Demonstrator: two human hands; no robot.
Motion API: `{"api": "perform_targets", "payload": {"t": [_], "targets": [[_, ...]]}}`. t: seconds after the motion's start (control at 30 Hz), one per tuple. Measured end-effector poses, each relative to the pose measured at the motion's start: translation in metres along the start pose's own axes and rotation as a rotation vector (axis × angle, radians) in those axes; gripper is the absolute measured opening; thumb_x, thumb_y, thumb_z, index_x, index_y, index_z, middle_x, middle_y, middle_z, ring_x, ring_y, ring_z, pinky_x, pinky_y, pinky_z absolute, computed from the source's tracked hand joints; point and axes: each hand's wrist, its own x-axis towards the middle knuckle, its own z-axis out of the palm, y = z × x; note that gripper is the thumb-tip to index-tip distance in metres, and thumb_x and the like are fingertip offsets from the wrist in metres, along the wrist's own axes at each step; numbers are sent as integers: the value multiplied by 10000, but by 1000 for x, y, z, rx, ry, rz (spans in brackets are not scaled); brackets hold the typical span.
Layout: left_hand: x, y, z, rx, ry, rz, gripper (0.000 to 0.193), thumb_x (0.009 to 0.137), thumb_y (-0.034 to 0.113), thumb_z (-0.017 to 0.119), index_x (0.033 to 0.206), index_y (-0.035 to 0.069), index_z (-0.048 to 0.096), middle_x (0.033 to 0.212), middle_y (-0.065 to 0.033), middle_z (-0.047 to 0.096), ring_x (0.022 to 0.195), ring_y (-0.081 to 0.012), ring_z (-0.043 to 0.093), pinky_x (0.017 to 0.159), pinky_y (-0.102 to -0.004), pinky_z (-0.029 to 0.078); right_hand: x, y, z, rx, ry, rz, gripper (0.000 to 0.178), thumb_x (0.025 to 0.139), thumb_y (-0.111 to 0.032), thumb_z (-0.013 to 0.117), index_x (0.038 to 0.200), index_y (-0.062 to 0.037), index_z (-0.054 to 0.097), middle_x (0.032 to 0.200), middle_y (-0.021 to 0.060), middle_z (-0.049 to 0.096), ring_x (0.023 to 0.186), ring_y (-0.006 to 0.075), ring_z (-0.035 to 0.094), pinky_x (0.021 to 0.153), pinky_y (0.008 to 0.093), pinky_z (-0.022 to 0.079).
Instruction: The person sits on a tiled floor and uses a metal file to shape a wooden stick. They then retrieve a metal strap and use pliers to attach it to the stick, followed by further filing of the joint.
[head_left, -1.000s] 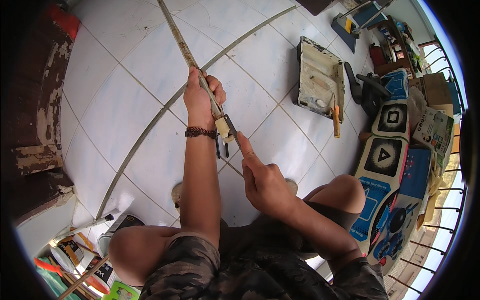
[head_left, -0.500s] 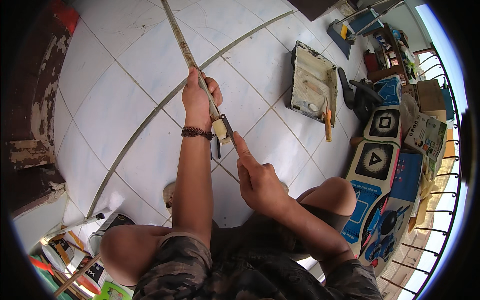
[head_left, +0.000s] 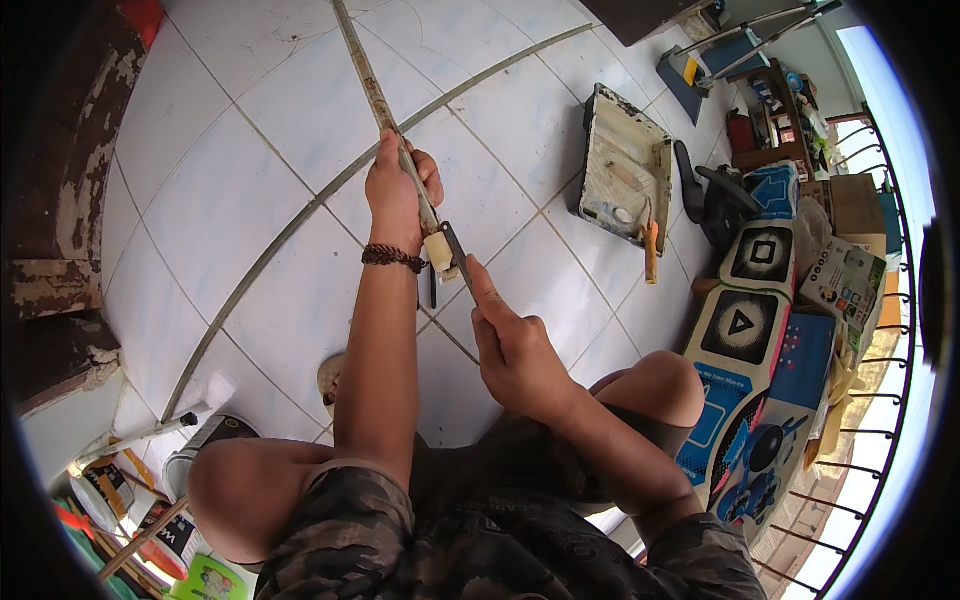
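My left hand (head_left: 397,205) is wrapped round a long, worn, flat-sided pole (head_left: 362,75), which runs away from me over the tiled floor. Just behind that hand, toward me, sits a cream-coloured block-like piece (head_left: 438,250) at the pole's near end. In my right hand (head_left: 522,352) is a narrow dark blade-like tool (head_left: 455,248), its far end against the side of the cream piece. The index finger lies stretched along the tool, the other fingers curled. Most of the tool's grip is hidden in the hand.
A paint-stained tray (head_left: 625,145) lies ahead to the right, with an orange-handled tool (head_left: 651,255) leaning on its near corner. Stacked printed boxes (head_left: 740,325) line the right side by a barred railing (head_left: 893,400). Paint buckets (head_left: 180,470) stand at the near left.
Both hands keep their grips, and the dark tool stays against the cream piece with little shift. The view has moved slightly to the right.
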Motion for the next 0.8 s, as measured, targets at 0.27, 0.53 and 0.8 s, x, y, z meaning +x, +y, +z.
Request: {"api": "perform_targets", "payload": {"t": [0.27,0.53,0.8], "targets": [[-1,1,2,-16,13,32,362,1039,424,364,861,113,417,558,-33,430,392,-162,397,376,-299,306,-21,7,7,9,35,36,594,916,61,472,1481,-2,298,688,179,603,550,321,608,577,351,486],[-4,-2,10,7,34,36,364,1041,420,347,858,113,415,556,-37,438,407,-155,410,381,-287,310,-12,7,9,-9,84,9,571,930,45,451,1480,-19,312,635,181,581,520,311,603,570,346,487],[-7,1,9,-28,55,68,358,1034,423,369,862,114,424,542,-36,432,381,-161,375,374,-295,301,-6,9,8,15,82,4,569,946,30,452,1489,-17,291,570,173,529,471,264,554,548,313,466]]}}
